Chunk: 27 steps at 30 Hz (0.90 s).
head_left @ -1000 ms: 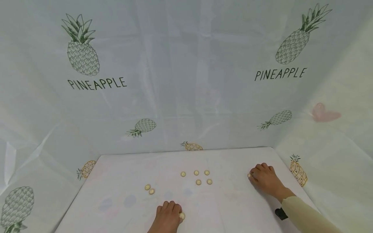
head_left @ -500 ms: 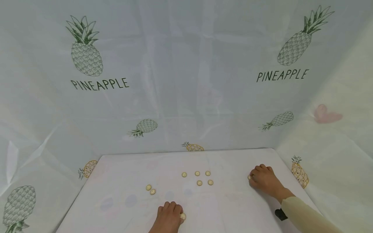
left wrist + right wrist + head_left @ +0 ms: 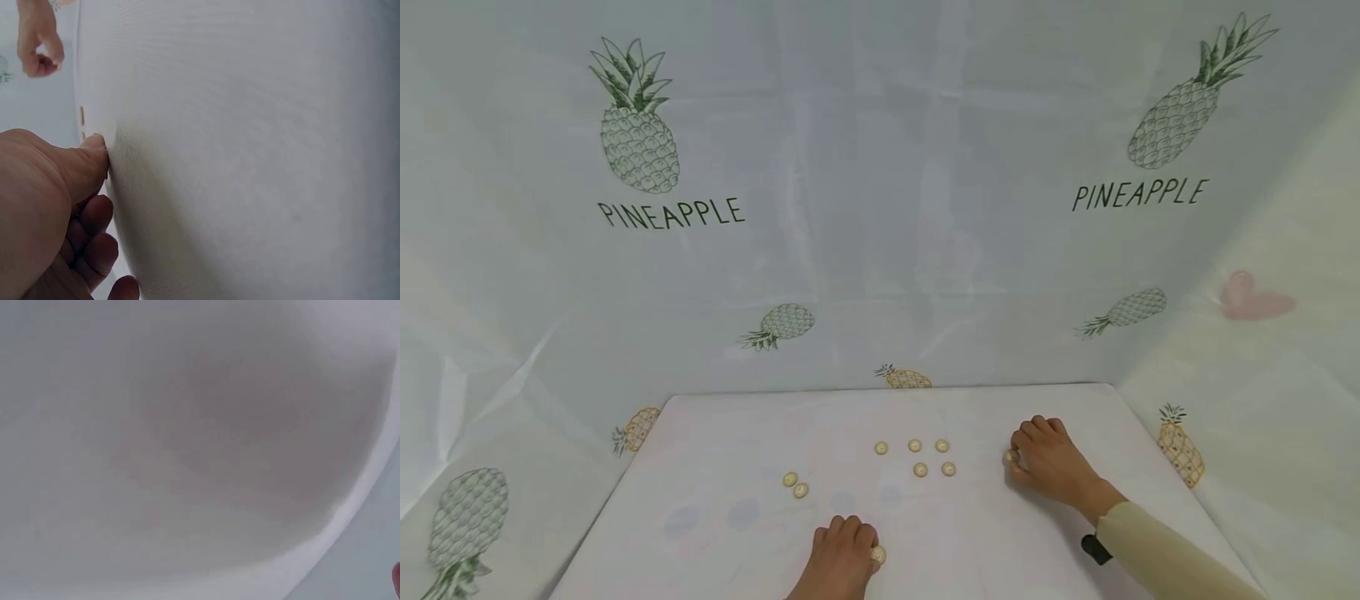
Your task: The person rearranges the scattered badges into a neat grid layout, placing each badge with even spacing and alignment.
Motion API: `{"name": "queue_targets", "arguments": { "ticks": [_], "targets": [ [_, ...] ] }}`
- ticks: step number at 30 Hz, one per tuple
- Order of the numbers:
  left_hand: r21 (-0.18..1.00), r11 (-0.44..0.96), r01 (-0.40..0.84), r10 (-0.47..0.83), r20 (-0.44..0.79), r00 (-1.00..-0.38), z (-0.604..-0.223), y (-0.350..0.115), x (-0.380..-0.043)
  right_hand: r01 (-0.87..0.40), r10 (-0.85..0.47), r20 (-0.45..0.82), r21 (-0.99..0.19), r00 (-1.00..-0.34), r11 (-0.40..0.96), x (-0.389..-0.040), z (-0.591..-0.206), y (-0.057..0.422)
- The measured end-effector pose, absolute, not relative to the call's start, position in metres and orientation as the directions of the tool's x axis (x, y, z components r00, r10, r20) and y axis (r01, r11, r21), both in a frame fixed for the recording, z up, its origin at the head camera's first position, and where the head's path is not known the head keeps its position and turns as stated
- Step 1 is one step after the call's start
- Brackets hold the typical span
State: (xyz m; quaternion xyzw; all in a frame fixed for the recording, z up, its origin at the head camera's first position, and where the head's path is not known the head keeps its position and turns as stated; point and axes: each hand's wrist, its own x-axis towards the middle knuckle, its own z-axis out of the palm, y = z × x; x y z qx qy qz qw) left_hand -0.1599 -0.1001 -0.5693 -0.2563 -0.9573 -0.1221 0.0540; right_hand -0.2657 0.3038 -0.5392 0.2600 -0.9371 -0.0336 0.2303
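In the head view, my left hand [image 3: 840, 557] is near the front of the white table [image 3: 970, 533], pinching a small round pale wooden disc [image 3: 878, 554] at its right side. The left wrist view shows the thumb [image 3: 87, 164] pressed forward and the other fingers curled. Farther right, my right hand [image 3: 1051, 460] pinches another disc [image 3: 1012, 456] between thumb and fingers, low over the table. Several like discs [image 3: 921, 470] lie in two loose rows between the hands. Two more discs [image 3: 795, 485] touch or nearly touch each other on the left.
A white cloth [image 3: 880, 208] printed with pineapples hangs behind the table and along both sides. A black band or device [image 3: 1096, 549] sits at the right wrist, by the sleeve [image 3: 1165, 554]. The right wrist view shows mostly blurred white surface.
My right hand has moved left with its disc, closer to the rows. The left hand keeps its place and its disc. The head view has turned slightly.
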Motion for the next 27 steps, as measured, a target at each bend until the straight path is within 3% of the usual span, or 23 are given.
{"name": "queue_targets", "arguments": {
  "ticks": [8,27],
  "targets": [
    [0.167,0.839,0.518,0.483,0.212,-0.85,-0.569,-0.1,-0.161,-0.523,-0.54,0.402,0.161,-0.739,0.837,-0.277,-0.53,0.253],
    [0.125,0.852,0.509,0.484,0.185,-0.855,-0.566,-0.099,-0.161,-0.636,-0.647,0.359,0.164,-0.673,0.754,-0.286,-0.54,0.155]
  ]
}}
